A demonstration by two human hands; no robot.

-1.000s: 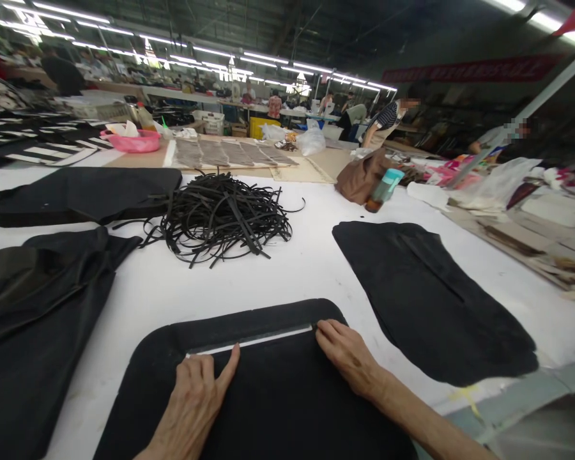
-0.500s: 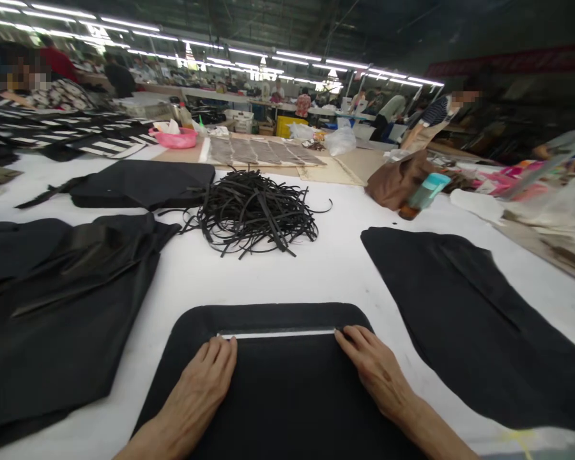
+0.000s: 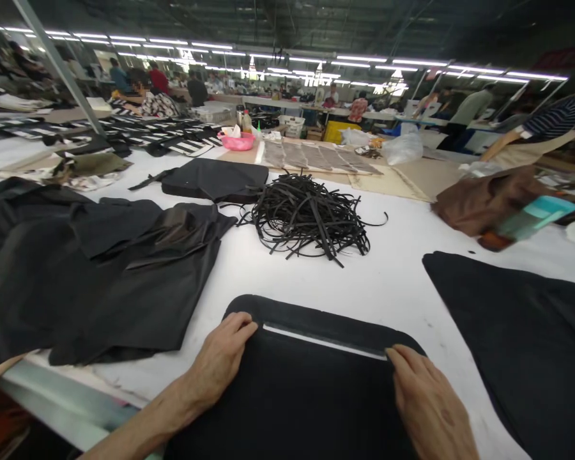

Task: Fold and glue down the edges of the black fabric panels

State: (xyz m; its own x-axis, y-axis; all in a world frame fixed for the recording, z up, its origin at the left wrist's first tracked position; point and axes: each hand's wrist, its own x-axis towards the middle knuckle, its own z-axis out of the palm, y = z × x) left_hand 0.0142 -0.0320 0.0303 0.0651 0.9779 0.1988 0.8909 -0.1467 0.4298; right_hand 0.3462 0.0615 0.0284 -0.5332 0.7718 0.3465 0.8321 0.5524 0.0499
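Black panel [image 3: 306,409] lies on white table [image 3: 393,268], left hand [image 3: 223,358] and right hand [image 3: 429,390] by opposite ends of its white strip [image 3: 323,343], presumably steadying it; whether either pinches, cannot tell.

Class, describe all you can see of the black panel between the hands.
The black panel is broad, matte and leather-like, with rounded far corners. A narrow white strip runs near its far edge; slot or band, I cannot tell. It lies on the white table, far edge slanting in view, near end out of frame. The left hand and right hand touch it near the strip's ends.
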